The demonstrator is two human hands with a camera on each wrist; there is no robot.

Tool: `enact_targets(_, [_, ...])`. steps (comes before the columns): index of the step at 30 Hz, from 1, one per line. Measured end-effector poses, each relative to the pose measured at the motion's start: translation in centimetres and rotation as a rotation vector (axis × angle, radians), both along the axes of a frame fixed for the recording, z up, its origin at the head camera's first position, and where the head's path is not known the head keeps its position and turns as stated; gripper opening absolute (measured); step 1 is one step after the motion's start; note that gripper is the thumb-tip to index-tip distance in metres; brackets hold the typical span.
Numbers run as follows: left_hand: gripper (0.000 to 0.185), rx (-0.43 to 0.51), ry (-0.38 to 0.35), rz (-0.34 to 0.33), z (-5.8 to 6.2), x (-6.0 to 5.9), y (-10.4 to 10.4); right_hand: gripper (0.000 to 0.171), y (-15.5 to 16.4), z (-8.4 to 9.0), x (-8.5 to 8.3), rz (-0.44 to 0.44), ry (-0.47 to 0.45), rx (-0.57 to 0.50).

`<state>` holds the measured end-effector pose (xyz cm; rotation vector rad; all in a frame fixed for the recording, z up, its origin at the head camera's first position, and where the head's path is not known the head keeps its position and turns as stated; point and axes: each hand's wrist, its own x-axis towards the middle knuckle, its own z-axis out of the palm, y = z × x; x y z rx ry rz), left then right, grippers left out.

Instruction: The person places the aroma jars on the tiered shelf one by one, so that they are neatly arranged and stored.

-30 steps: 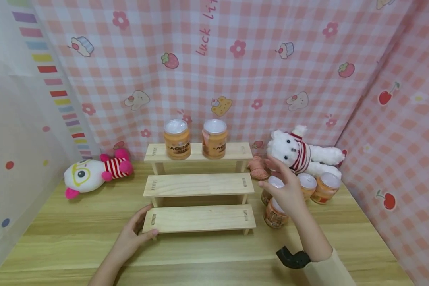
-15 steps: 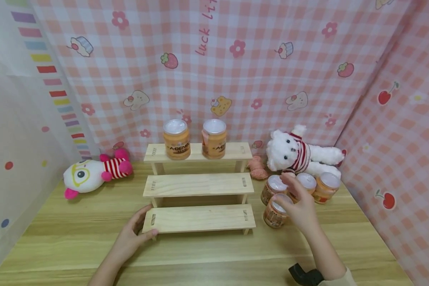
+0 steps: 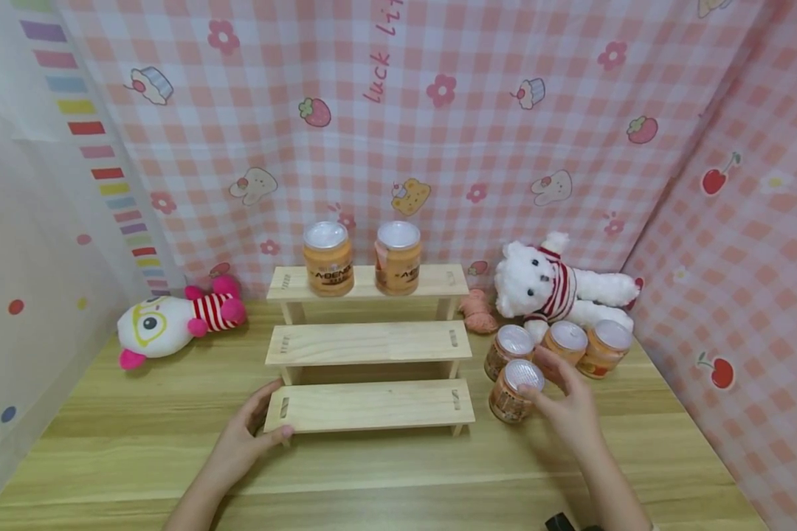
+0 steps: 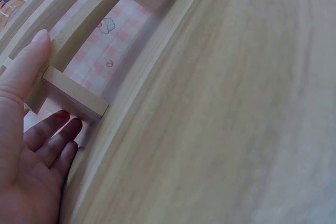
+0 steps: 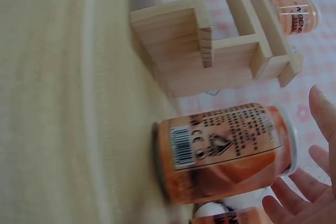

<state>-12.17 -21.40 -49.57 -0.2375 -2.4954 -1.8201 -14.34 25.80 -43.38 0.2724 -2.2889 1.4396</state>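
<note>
A three-tier wooden display stand [image 3: 368,405] stands on the table. My left hand [image 3: 242,436] holds its lowest tier's left end, thumb on the front corner and fingers around the side; in the left wrist view the thumb [image 4: 32,59] lies against the wood. My right hand [image 3: 567,405] is spread around the nearest orange jar [image 3: 511,398], thumb in front of the lid and fingers beyond it. In the right wrist view the thumb is apart from this upright jar [image 5: 226,153]; whether the fingers touch it is unclear. Two like jars [image 3: 328,269] stand on the top tier.
More orange jars [image 3: 502,354] cluster behind the nearest one. A white plush bear [image 3: 538,280] lies behind them, beside a small pink item [image 3: 479,313]. Another plush toy [image 3: 179,324] lies at the left. Checked cloth [image 3: 385,162] hangs behind the table.
My right hand has come down and toward me, from above the jars to around the nearest jar. The left hand and the stand have stayed put.
</note>
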Motion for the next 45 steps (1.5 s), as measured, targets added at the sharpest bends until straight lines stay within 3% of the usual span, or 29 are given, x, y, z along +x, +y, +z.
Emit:
enact_targets(9, [0.073,0.004,0.0,0.003,0.0,-0.1,0.0,0.062,0.5,-1.3,0.7,0.011,-0.112,-0.089])
enact_targets(15, [0.074,0.008,-0.011,0.006,0.1,-0.1,-0.1,0.066,0.6,-2.2,0.4,0.052,-0.127,-0.141])
enact_targets(24, [0.074,0.009,0.008,0.0,-0.1,-0.2,-0.1,0.07,0.6,-3.1,0.5,0.084,-0.113,-0.164])
enact_targets(37, [0.074,-0.011,0.006,0.018,-0.2,0.0,0.0,0.066,0.5,-4.0,0.3,0.038,-0.06,-0.171])
enact_targets(45, [0.073,-0.009,0.003,0.011,0.0,0.0,0.0,0.065,0.2,-3.5,0.8,0.023,-0.025,-0.166])
